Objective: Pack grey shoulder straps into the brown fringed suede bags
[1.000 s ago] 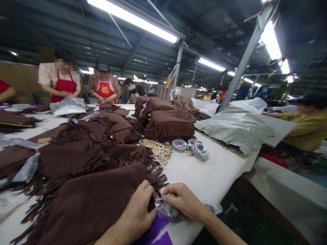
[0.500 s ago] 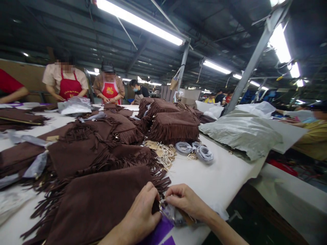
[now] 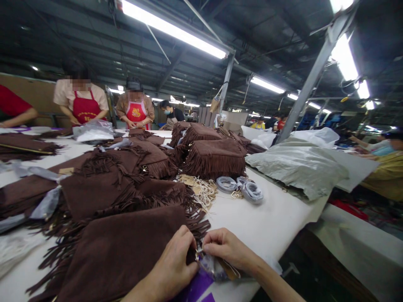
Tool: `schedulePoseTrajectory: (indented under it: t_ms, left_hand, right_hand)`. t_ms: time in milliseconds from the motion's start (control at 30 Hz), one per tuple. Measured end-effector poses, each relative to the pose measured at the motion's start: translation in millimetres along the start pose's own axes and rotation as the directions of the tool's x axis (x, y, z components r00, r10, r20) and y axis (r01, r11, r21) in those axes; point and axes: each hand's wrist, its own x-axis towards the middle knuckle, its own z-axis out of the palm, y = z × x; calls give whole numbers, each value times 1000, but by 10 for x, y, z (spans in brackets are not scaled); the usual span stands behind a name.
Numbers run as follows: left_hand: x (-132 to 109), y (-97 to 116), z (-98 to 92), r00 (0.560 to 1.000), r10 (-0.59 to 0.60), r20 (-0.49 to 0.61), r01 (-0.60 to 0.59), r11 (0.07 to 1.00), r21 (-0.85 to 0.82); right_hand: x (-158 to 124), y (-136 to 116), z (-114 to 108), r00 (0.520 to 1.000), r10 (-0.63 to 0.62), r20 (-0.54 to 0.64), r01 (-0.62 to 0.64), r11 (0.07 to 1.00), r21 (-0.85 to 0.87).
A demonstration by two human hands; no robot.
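A brown suede fringed bag [image 3: 119, 251] lies flat on the white table [image 3: 267, 222] right in front of me. My left hand [image 3: 173, 268] presses on its right edge and pinches a small metal clasp [image 3: 197, 254] there. My right hand [image 3: 226, 248] pinches the same clasp from the other side, over a clear plastic wrapping [image 3: 214, 270] and a tan tag. A purple sheet [image 3: 197, 287] shows under my hands.
More brown fringed bags [image 3: 214, 157] are piled across the table, with string tags [image 3: 201, 188], wrapped straps [image 3: 242, 186] and grey plastic bags [image 3: 299, 165]. People in red aprons [image 3: 82, 110] work at the far end. A person in yellow [image 3: 385, 174] sits at right. A steel post [image 3: 311, 75] slants up.
My hands have stayed together at the bag's corner, fingers shifting slightly on the clasp. The view has shifted slightly, so the scene sits a little further right in the picture.
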Motion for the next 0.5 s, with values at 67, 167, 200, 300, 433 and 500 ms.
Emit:
schedulePoseTrajectory:
  t_ms: [67, 167, 200, 300, 433, 500]
  left_hand:
    - [0, -8, 4, 1000, -6, -2, 6, 1000, 2]
    - [1, -17, 18, 1000, -6, -4, 6, 1000, 3]
    - [1, -20, 21, 1000, -2, -4, 2, 1000, 2]
    - [3, -32, 3, 1000, 6, -6, -6, 1000, -11]
    - [0, -39, -115, 997, -8, 80, 14, 997, -73]
    - [-2, -36, -183, 993, -9, 119, 20, 995, -94]
  right_hand:
    - [14, -17, 15, 1000, -13, 6, 13, 1000, -9]
    - [37, -35, 54, 1000, -25, 10, 26, 1000, -13]
    - [44, -37, 67, 1000, -27, 10, 28, 1000, -13]
    - [55, -37, 99, 1000, -30, 5, 30, 999, -11]
    - [48, -44, 111, 1000, -27, -4, 27, 1000, -13]
    - [43, -52, 110, 1000, -26, -3, 26, 999, -23]
